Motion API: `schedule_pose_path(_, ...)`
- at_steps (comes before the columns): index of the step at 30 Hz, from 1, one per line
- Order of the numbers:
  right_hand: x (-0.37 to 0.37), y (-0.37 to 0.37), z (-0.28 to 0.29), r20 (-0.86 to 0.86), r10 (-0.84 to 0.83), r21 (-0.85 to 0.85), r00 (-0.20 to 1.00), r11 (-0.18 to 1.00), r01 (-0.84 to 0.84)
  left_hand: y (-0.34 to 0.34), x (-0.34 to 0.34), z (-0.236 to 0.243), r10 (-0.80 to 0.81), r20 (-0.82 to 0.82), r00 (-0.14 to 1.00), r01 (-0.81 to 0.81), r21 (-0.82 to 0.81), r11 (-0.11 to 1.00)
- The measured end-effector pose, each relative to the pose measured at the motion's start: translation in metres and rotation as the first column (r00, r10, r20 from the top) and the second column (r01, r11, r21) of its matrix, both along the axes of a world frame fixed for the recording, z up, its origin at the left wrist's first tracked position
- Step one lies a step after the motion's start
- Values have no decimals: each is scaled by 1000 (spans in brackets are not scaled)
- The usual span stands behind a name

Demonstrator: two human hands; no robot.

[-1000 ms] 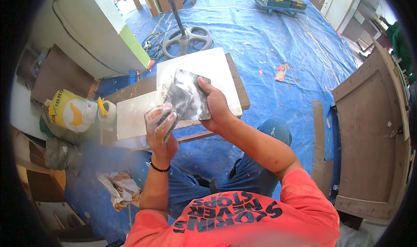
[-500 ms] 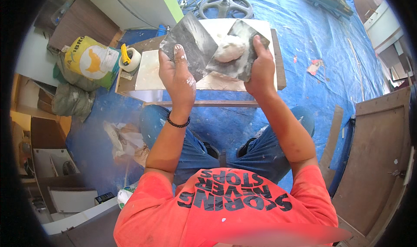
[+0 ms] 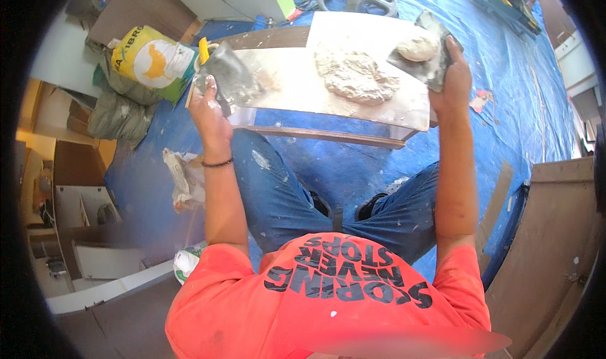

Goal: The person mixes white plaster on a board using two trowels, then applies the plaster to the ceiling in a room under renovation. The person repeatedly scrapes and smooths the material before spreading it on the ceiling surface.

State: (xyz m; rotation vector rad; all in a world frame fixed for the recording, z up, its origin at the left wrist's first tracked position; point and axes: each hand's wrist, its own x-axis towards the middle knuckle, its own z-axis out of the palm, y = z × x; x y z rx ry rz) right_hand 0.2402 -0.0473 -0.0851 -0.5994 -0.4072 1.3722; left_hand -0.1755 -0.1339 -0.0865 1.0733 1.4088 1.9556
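My left hand (image 3: 211, 113), dusted with white, grips a grey, smeared square blade (image 3: 230, 75) over the left part of a pale board (image 3: 278, 87) on a low wooden platform. My right hand (image 3: 451, 78) holds a second dark plate (image 3: 435, 68) carrying a rounded lump of white putty (image 3: 416, 46) at the board's right edge. Between them, a rough mound of white putty (image 3: 353, 75) lies on the board. A yellow cutter (image 3: 204, 48) and a white tape roll, mostly hidden behind the left blade, sit at the left end.
A yellow sack (image 3: 151, 62) and green-grey bags (image 3: 123, 119) sit left. Behind the platform are a wheel-shaped stand base (image 3: 338, 2) and cables. A blue tarp (image 3: 505, 100) covers the floor. A wooden door panel (image 3: 543, 245) lies right, crumpled paper (image 3: 186, 179) left, cabinet parts (image 3: 82, 207) at far left.
The two blades have moved apart, the left one leftward, the right one rightward with its lump, uncovering the putty mound on the board. The view has shifted too.
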Motion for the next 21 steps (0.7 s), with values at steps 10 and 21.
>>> schedule_pose_path(10,32,40,-59,458,311,-238,833,945,-223,36,-25,-37,-271,-56,961,235,-348,907)
schedule_pose_path(21,39,33,-56,570,222,-277,791,958,-69,89,6,12,-71,-955,288,-355,-175,918)
